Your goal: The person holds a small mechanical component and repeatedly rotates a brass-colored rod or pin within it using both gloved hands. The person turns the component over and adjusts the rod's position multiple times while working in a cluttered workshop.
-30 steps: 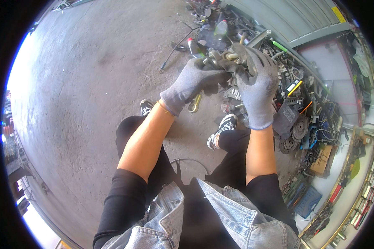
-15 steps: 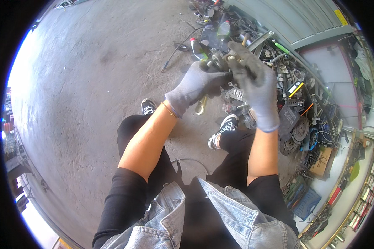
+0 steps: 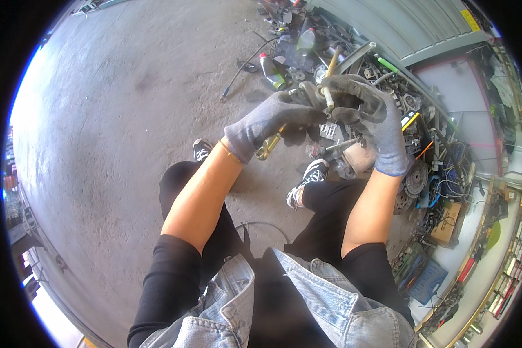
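My left hand [image 3: 278,119], in a grey glove with dark palm and fingers, is closed round a dull metal part [image 3: 308,93] with rounded edges. Its exact kind is hard to tell. A brass-coloured ring-ended tool [image 3: 266,148] sticks out below the same hand; its other end is hidden. My right hand [image 3: 370,110], gloved alike, curls its fingers over the part's right side. A short pale rod [image 3: 329,97] points down by the right fingertips. Beyond the hands a yellowish stick [image 3: 333,61] stands up; I cannot tell whether it is held.
A heap of scrap parts [image 3: 412,104] lies on the concrete floor [image 3: 127,145] ahead and to the right. In it are a bottle with a red cap [image 3: 271,71], a round disc [image 3: 414,178] and a cardboard box [image 3: 446,225]. Shelves [image 3: 475,272] line the right side.
My right hand has moved down and slightly right, its fingers now more curled. The pale rod has come into plain sight. The ring-ended tool has shifted a little left with my left hand.
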Available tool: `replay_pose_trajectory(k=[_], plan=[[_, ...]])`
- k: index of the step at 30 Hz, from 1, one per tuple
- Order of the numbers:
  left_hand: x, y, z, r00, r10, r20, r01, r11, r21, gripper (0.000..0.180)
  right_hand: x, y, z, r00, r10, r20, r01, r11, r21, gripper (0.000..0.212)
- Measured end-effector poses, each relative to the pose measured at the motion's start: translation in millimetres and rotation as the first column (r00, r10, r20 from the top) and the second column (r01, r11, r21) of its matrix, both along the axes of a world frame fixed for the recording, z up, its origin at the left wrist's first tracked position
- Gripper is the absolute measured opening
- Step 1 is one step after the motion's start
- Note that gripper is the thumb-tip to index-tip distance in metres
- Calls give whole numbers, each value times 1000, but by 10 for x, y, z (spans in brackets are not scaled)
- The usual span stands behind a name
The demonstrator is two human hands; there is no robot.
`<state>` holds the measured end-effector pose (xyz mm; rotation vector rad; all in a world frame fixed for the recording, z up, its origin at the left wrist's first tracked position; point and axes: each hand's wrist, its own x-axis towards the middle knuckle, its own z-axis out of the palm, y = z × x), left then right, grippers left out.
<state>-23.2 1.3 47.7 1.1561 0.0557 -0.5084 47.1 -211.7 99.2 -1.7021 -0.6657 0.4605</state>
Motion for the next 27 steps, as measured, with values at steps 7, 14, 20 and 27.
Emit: replay_pose_trajectory(k=[7, 14, 20, 27], plan=[[-1, -1, -21, 996, -54, 68, 51, 998, 49, 22, -47, 36, -34, 995, -59, -82, 59, 998, -4, 50], [-24, -19, -62, 998, -51, 30, 47, 991, 123, 26, -30, 73, -65, 1000, 15, 0, -15, 999, -37, 45], [-28, -44, -52, 993, -68, 97, 56, 990, 126, 24, -40, 245, -232, 888, -55, 456, 124, 985, -122, 30], [-26, -154, 42, 997, -70, 26, 58, 948, 313, 25, -66, 401, -506, 777, -298, 555, 399, 914, -68, 24]])
